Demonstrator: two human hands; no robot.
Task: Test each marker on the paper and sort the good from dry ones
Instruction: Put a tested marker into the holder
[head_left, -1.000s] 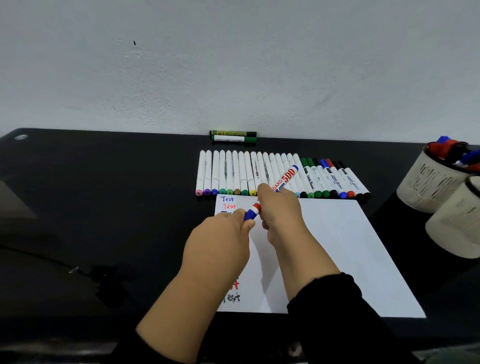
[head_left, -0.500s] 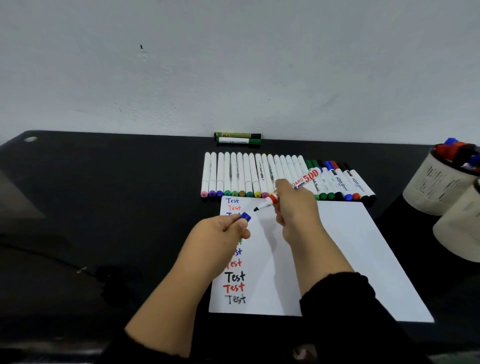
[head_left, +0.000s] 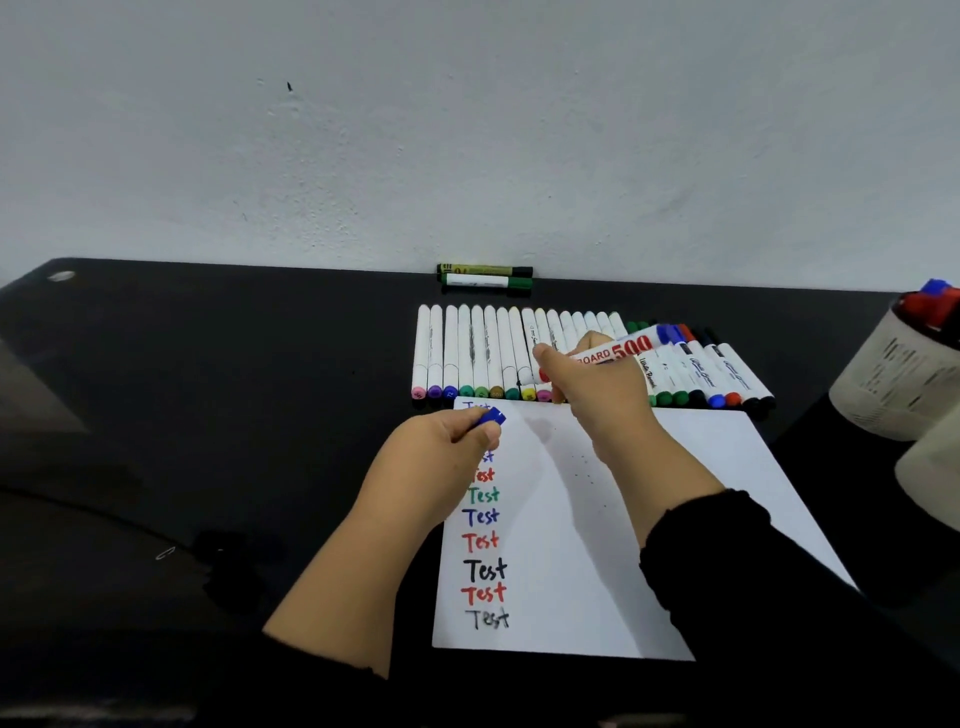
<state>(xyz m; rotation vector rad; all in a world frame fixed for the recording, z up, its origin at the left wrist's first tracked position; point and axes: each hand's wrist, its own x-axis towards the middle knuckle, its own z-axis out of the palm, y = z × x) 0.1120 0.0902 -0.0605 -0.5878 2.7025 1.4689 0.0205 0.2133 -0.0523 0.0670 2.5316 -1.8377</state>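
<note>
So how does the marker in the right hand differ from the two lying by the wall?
The whiteboard marker is gripped by the right hand, raised and angled over the row; the two green-capped markers lie flat, side by side, along the wall. The held marker is uncapped, its blue cap pinched in the left hand; those two are capped. All are markers.

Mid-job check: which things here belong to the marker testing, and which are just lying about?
In the job: whiteboard marker in right hand; blue cap in left hand; paper; marker row; two green markers; marker cups.

Lying about: paper clip.
</note>
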